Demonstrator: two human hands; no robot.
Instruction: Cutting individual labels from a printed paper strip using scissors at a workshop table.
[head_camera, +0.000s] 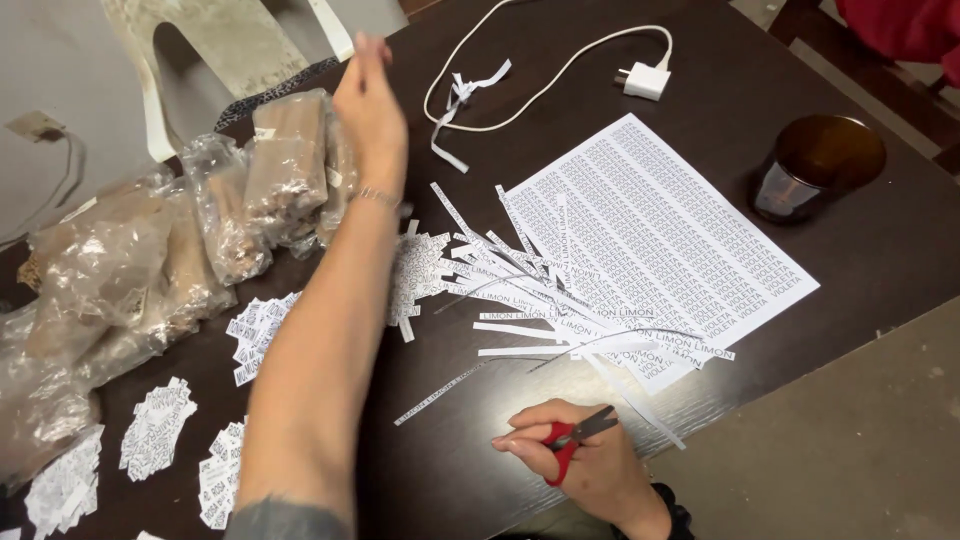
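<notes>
Figure: head view of a dark table (860, 260). At 9 o'clock lay clear bags of brown blocks (200, 220); below them, at 7 o'clock, I saw piles of cut labels (158, 428), judged the finished share. The left hand (368, 105), raised toward 11 o'clock, had its fingers drawn together; whether they pinched anything I could not tell. At centre lay loose printed strips (560, 318), uncut, over a largely whole printed sheet (670, 220). At 6 o'clock the right hand (590, 462) gripped red-handled scissors (572, 440), blades shut.
</notes>
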